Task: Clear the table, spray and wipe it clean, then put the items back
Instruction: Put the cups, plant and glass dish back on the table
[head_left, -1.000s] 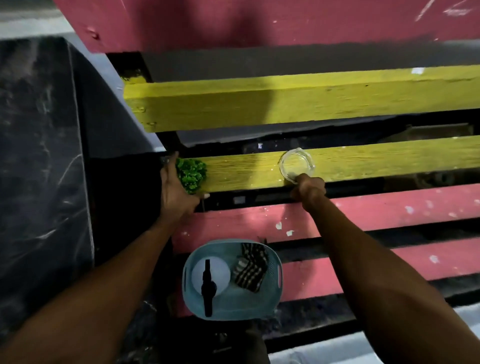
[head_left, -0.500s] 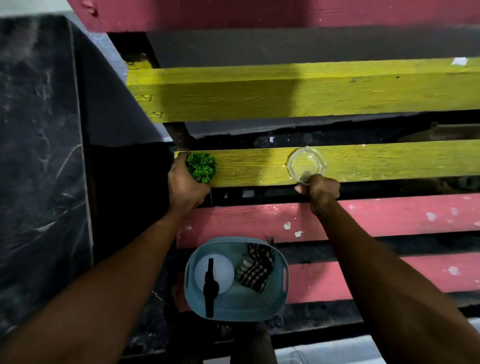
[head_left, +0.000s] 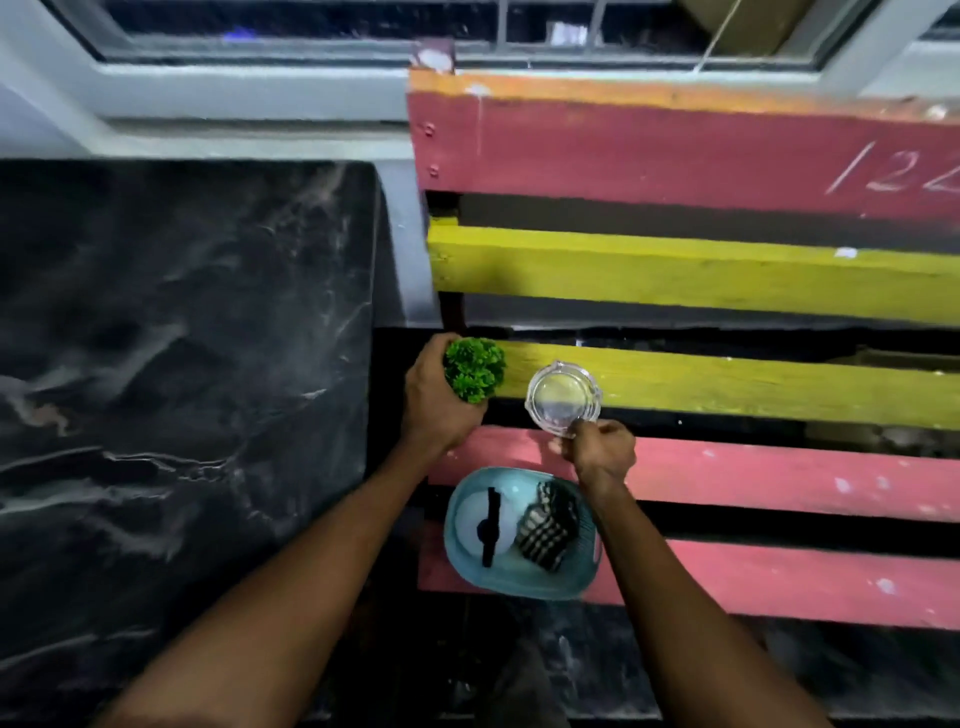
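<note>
The left hand (head_left: 439, 400) is wrapped around a small green plant (head_left: 475, 368), fingers closed on its base (the pot itself is hidden), over the left end of a yellow slat (head_left: 753, 387) of the slatted table (head_left: 727, 156). The right hand (head_left: 602, 449) pinches the near rim of a clear glass ashtray (head_left: 563, 397) just beside the plant. At the table's near left corner sits a blue basket (head_left: 462, 566) holding a spray bottle (head_left: 491, 525) and a checked cloth (head_left: 548, 527)
</note>
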